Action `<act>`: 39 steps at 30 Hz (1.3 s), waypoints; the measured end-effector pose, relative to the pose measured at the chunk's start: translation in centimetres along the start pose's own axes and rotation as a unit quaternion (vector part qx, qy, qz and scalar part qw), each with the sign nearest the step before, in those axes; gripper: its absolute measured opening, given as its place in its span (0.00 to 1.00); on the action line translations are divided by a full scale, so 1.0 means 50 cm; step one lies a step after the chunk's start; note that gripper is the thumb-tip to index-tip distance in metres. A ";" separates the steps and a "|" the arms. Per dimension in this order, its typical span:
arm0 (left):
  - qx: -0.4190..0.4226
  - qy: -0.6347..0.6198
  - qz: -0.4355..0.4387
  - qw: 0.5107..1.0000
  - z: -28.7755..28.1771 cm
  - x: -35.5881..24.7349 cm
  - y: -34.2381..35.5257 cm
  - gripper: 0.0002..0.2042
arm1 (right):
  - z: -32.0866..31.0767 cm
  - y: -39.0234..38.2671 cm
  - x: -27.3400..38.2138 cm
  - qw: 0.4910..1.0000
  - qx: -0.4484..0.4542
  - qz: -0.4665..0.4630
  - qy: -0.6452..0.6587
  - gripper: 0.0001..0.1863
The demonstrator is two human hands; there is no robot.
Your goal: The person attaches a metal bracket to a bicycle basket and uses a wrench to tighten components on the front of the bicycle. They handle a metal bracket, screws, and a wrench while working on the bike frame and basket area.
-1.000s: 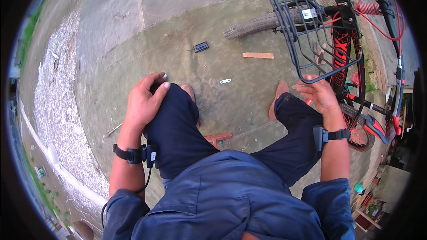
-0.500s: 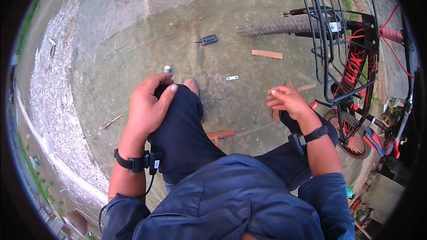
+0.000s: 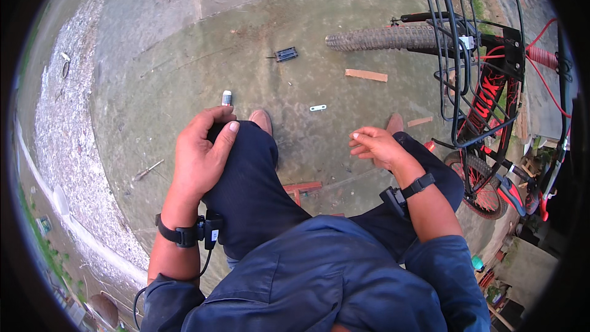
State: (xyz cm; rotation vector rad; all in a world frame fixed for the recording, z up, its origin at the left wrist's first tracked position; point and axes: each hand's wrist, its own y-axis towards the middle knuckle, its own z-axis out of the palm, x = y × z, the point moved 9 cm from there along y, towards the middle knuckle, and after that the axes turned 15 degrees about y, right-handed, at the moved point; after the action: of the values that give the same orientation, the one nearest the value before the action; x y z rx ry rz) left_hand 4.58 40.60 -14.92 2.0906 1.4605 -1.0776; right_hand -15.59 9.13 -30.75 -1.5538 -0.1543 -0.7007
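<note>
My left hand (image 3: 200,147) rests on my left knee, fingers bent over it and thumb held apart, with nothing seen in it. Between my knees, my right hand (image 3: 379,147) hangs in the air with loosely bent fingers, and no object shows in it. Just beyond the left hand lies a small white-capped, dark-patterned object (image 3: 227,98). A black bicycle pedal (image 3: 286,55) with its spindle pointing left lies farther out on the ground. Nearer my feet is a small flat pale metal piece (image 3: 318,108) with slots.
At the right stands a black and red bicycle (image 3: 485,98) with a wire basket (image 3: 455,55) and knobbly tyre (image 3: 381,38). Orange-brown strips (image 3: 366,75) lie on the concrete. A thin tool (image 3: 147,171) lies at left, and a reddish piece (image 3: 301,187) between my legs.
My right hand has moved left and slightly down, away from the right knee. My left hand stays on the knee; the view has shifted slightly.
</note>
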 end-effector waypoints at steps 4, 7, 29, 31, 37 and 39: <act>0.003 0.021 0.010 1.000 -0.004 -0.008 0.000 0.13 | -0.005 0.006 -0.014 1.000 0.000 0.007 0.006 0.18; 0.005 0.030 0.015 0.999 -0.006 -0.010 0.000 0.13 | -0.012 0.004 -0.019 1.000 -0.006 0.008 0.015 0.18; 0.018 0.062 0.001 0.998 0.018 -0.028 0.010 0.12 | -0.539 -0.529 0.105 0.873 -0.336 -0.324 0.139 0.17; 0.021 0.064 0.005 0.998 0.019 -0.027 0.012 0.13 | -0.564 -0.567 0.078 0.857 -0.367 -0.326 0.156 0.17; 0.017 0.090 0.013 0.996 0.020 -0.043 0.008 0.14 | -0.675 -0.731 0.014 0.713 -0.483 -0.475 0.180 0.19; 0.014 0.101 0.017 0.995 0.022 -0.052 0.007 0.14 | -0.713 -0.801 -0.013 0.658 -0.493 -0.525 0.219 0.19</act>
State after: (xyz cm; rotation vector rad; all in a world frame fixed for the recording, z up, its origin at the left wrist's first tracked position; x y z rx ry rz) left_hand 4.04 38.09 -13.68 2.2916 1.5022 -0.8998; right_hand -48.02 -18.96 1.39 -2.1830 -0.3536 -2.3798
